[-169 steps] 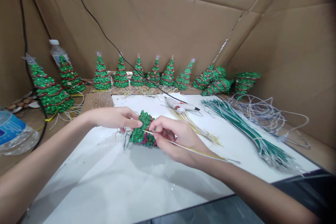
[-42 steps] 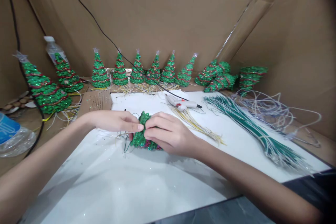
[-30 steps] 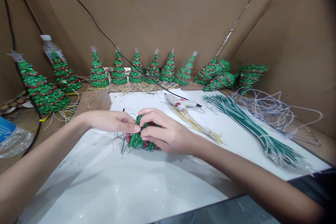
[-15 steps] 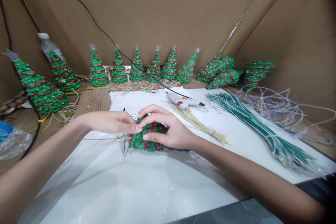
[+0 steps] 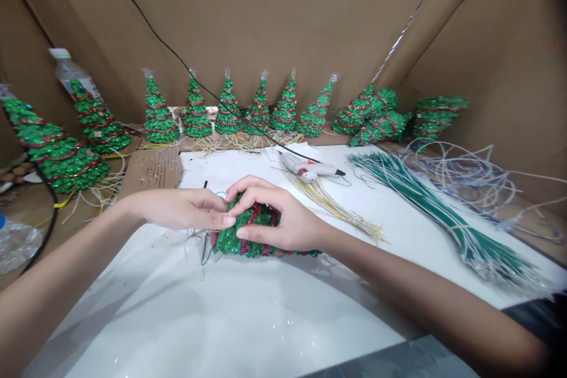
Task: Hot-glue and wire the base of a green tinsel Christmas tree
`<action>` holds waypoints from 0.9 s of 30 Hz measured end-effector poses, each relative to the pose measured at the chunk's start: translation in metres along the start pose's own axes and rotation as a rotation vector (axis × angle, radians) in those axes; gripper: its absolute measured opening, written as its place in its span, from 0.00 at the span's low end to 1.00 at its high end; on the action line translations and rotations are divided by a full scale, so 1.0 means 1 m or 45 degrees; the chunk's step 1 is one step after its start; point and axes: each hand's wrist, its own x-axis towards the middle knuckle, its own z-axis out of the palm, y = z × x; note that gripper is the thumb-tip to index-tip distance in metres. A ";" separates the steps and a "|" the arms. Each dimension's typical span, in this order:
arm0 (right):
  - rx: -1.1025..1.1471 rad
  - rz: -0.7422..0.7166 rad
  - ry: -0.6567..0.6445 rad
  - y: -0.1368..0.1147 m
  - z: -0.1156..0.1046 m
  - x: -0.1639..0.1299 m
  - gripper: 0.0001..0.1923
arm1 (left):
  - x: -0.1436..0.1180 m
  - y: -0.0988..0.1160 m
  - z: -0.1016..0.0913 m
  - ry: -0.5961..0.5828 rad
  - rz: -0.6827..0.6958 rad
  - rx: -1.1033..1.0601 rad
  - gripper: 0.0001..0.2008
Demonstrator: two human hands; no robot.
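Brown cardboard walls [image 5: 274, 18] close in the workspace at the back and on both sides, their panels creased and joined at slanted seams. A black cable [image 5: 177, 59] runs down across the back panel. The surface [image 5: 212, 319] is a glossy white sheet with soft reflections; a strip of corrugated cardboard [image 5: 153, 168] lies at its far left edge. Light is even and warm.

The sequin tree [image 5: 241, 237] has a glittery, rough green surface with red bands. The work board [image 5: 212, 319] is smooth, glossy white. The surrounding walls [image 5: 274, 18] are matt brown corrugated cardboard. The glue gun [image 5: 305, 168] is smooth white plastic. The wire bundle [image 5: 425, 207] has green plastic insulation.
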 end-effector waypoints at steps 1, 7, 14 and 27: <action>0.000 0.002 -0.002 0.000 0.000 0.000 0.08 | 0.000 0.000 0.000 -0.002 -0.001 -0.005 0.25; 0.029 0.012 0.001 -0.001 0.000 0.000 0.07 | -0.001 0.000 0.000 0.010 0.026 0.004 0.24; 0.061 0.047 -0.023 -0.003 0.000 0.004 0.07 | -0.002 -0.001 0.001 0.008 0.030 0.007 0.26; 0.056 0.134 -0.070 -0.009 -0.001 0.007 0.08 | -0.001 0.000 0.001 0.013 0.022 -0.023 0.24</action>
